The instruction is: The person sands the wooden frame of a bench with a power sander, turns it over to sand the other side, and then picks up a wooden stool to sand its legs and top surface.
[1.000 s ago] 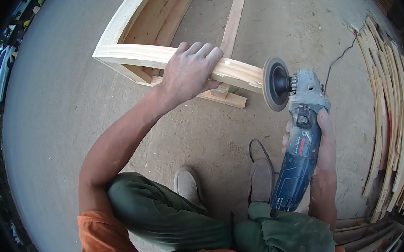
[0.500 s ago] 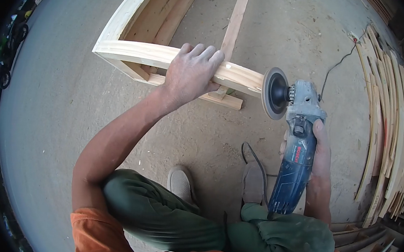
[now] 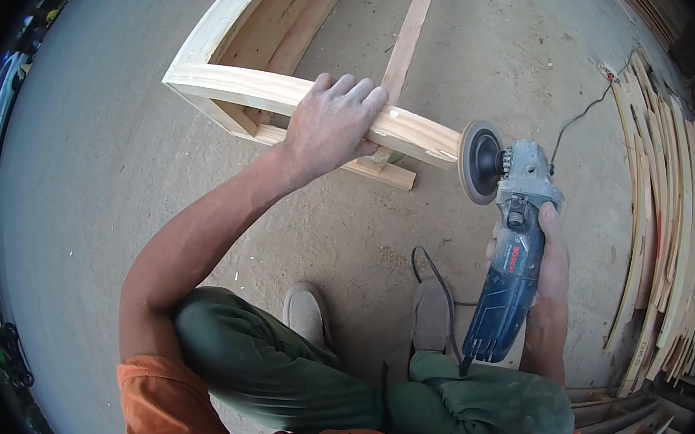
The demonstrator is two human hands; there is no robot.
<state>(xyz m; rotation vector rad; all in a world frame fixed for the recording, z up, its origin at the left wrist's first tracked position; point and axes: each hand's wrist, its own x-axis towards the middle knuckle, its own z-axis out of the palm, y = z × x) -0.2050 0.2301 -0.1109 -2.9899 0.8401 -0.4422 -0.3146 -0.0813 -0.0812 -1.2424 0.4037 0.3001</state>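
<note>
My left hand (image 3: 328, 128) is wrapped over the front rail of a pale wooden frame (image 3: 243, 84), gripping it from above. In my right hand (image 3: 556, 243) is a blue angle grinder (image 3: 510, 268), held upright around its body; most of my fingers are hidden behind it. The round sanding disc (image 3: 479, 162) at its head stands at the rail's right end, touching or very close to it. A white spot marks the rail just right of my left hand.
Several long wooden strips (image 3: 669, 220) lie piled at the right. The grinder's black cord (image 3: 434, 266) runs past my shoe (image 3: 433, 319); another cable (image 3: 580, 113) lies at the upper right. A loose plank (image 3: 409, 36) extends behind the frame on the concrete floor.
The grinder and its disc have shifted very slightly to the right in view, along with the rail's end. My left hand keeps its hold on the frame.
</note>
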